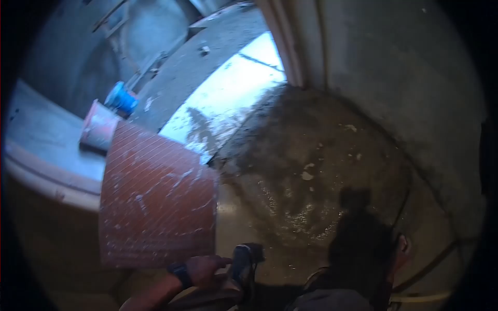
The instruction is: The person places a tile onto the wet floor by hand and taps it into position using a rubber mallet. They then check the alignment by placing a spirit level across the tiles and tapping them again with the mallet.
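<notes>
A large reddish-brown panel (158, 202) with diagonal grooves and pale smears fills the left centre. My left hand (205, 269), with a dark band on its wrist, is at the panel's near right corner; its fingers look curled at the edge and its thumb points right. Beside that hand is a dark shoe (246, 262). My right hand (401, 249) is low on the right, dim and partly in shadow, its fingers unclear. The wet brown floor (306, 192) lies between the hands, with small pale flakes on it.
Beyond the panel are a pinkish bucket (98, 124) and a blue bucket (123, 98), both tilted. A bright strip of floor (233, 88) crosses the doorway, beside the door frame (290, 46). A grey wall (399, 67) bounds the right side. My body's shadow falls on the floor.
</notes>
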Demonstrator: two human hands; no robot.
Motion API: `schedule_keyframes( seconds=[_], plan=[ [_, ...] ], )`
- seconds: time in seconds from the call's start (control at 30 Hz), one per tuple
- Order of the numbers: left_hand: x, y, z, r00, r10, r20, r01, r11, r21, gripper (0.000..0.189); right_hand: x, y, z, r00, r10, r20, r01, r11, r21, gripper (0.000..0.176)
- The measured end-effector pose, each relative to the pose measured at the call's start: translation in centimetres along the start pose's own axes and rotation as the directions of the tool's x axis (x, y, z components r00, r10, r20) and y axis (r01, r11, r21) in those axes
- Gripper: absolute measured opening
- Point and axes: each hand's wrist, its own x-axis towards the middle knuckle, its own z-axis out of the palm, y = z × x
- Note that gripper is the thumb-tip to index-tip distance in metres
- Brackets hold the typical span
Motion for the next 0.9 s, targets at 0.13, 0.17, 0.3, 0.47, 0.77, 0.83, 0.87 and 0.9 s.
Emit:
schedule_keyframes(
  seconds=[0.13,0.17,0.3,0.47,0.77,0.83,0.87,0.9],
  plan=[
    [2.1,4.4,-1.7,0.866,0.404,-0.296,-0.447,0.890,-0.094,0.059,1.0,3.0,-1.9,0.984,-0.045,-0.175,0.025,0.993,-0.113,0.058],
    [2.1,5.4,-3.5,0.843,0.407,-0.352,-0.452,0.890,-0.054,0.059,0.3,3.9,-0.5,0.977,-0.058,-0.207,0.032,0.992,-0.124,0.063],
    [4.3,5.0,-5.4,0.804,0.344,-0.484,-0.354,0.932,0.075,0.063,1.0,6.7,0.8,0.979,-0.142,-0.144,0.131,0.988,-0.085,0.061],
    [4.7,2.1,-4.7,0.919,0.338,-0.205,-0.328,0.941,0.081,0.067,1.7,9.1,0.2,0.986,-0.163,-0.034,0.150,0.960,-0.238,0.062],
    [2.3,-9.9,3.5,0.747,0.189,-0.637,-0.450,0.849,-0.276,0.061,-8.0,-8.4,0.0,0.920,-0.346,-0.183,0.315,0.932,-0.180,0.048],
    [0.2,-12.4,7.3,0.824,0.037,-0.566,-0.367,0.795,-0.483,0.057,-9.3,-13.9,1.7,0.738,-0.665,0.115,0.672,0.707,-0.218,0.041],
    [-1.1,-13.3,9.7,0.838,-0.045,-0.544,-0.330,0.753,-0.569,0.057,-10.1,-16.6,4.0,0.606,-0.778,0.167,0.795,0.587,-0.153,0.037],
    [-2.3,-13.9,11.9,0.821,-0.175,-0.543,-0.309,0.664,-0.681,0.056,-11.4,-18.6,6.7,0.608,-0.749,0.264,0.773,0.634,0.017,0.036]
  ],
)
